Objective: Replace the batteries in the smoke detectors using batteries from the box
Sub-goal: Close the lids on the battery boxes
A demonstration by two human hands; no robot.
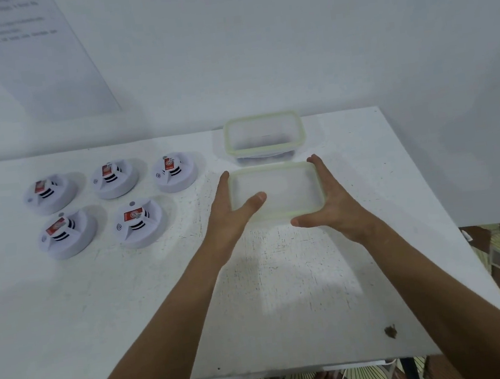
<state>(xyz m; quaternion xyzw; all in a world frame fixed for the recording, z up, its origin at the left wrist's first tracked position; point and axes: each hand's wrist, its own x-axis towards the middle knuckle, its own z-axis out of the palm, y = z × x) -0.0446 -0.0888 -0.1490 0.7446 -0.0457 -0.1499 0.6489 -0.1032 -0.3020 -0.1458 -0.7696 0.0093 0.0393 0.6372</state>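
Head | clear green-rimmed lid [277, 192] held by both hands | box [264, 136] open

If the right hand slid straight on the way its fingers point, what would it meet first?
Probably the open box just beyond the lid that the right hand holds by its edge; its fingertips already lie near the box's front wall, though depth is unclear.
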